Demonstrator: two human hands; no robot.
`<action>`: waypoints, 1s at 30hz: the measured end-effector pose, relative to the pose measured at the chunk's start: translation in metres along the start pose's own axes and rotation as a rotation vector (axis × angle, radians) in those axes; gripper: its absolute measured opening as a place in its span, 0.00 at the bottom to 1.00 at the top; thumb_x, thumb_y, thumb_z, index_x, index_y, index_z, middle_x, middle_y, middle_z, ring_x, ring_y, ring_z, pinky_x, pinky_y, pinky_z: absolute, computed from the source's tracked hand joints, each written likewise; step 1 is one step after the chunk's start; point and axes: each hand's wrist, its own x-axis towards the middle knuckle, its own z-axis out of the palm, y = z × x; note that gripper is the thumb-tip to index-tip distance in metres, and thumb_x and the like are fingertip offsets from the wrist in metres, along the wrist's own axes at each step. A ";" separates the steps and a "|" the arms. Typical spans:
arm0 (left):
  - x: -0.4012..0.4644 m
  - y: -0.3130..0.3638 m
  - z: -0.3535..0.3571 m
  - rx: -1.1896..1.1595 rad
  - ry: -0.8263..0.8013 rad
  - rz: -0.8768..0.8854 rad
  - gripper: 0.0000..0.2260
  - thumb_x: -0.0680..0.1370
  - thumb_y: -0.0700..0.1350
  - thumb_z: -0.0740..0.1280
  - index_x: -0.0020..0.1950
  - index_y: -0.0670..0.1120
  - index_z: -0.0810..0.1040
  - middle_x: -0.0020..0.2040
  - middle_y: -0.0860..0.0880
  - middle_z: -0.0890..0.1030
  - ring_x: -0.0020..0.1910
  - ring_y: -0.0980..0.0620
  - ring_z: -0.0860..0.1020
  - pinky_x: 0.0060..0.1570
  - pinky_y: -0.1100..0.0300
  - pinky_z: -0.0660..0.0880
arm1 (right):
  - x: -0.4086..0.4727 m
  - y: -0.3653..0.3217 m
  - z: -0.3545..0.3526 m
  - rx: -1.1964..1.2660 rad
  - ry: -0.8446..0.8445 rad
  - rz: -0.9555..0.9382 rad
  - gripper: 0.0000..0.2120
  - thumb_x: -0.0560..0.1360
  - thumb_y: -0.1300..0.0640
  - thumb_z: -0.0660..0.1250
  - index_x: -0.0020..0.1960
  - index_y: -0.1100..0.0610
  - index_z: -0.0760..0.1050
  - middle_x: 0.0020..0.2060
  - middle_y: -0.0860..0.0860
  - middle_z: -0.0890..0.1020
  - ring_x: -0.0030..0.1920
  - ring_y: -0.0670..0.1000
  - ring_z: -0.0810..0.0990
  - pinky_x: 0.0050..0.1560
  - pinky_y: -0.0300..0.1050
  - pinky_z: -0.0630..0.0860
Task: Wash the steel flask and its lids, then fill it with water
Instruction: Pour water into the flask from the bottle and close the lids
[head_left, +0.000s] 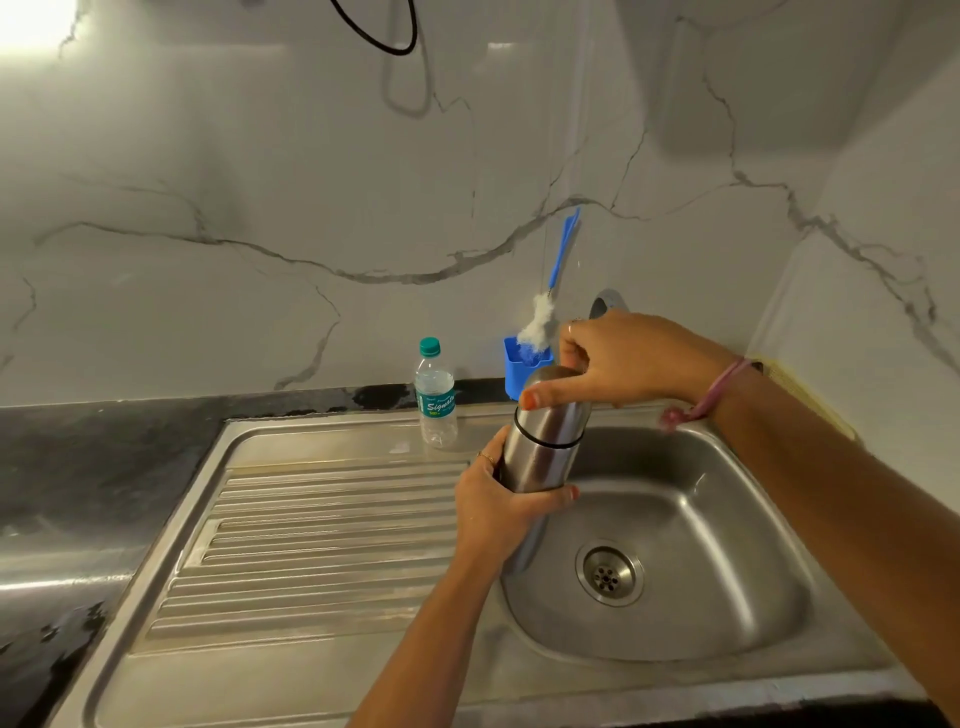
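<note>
My left hand (501, 499) grips one steel flask (540, 452), right hand (623, 358) grips its lid (553, 387); one sink (727, 519), marble wall (311, 182).

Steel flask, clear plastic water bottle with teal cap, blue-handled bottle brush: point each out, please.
steel flask (540, 457): head view, on its body below the black ring.
clear plastic water bottle (436, 402): head view, on its label.
blue-handled bottle brush (540, 322): head view, on its white bristles.
</note>
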 end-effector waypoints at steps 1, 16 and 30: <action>0.000 0.000 0.000 0.003 -0.002 0.003 0.31 0.61 0.45 0.84 0.58 0.59 0.75 0.49 0.59 0.81 0.47 0.66 0.78 0.41 0.73 0.75 | -0.001 0.002 -0.004 0.094 -0.076 0.016 0.39 0.61 0.23 0.55 0.53 0.53 0.74 0.40 0.48 0.78 0.37 0.45 0.74 0.39 0.40 0.71; 0.001 -0.008 0.000 0.019 -0.003 -0.001 0.32 0.60 0.49 0.84 0.61 0.56 0.76 0.51 0.58 0.82 0.48 0.62 0.80 0.45 0.65 0.79 | -0.003 0.004 0.002 0.070 -0.179 -0.177 0.41 0.63 0.24 0.59 0.69 0.45 0.66 0.57 0.42 0.76 0.52 0.45 0.77 0.53 0.43 0.76; -0.006 -0.007 0.002 -0.022 -0.068 -0.038 0.32 0.61 0.45 0.84 0.62 0.56 0.76 0.51 0.56 0.83 0.50 0.57 0.81 0.49 0.60 0.81 | -0.008 0.015 -0.005 0.146 -0.358 -0.102 0.44 0.62 0.28 0.68 0.74 0.40 0.59 0.62 0.44 0.76 0.54 0.41 0.76 0.54 0.35 0.70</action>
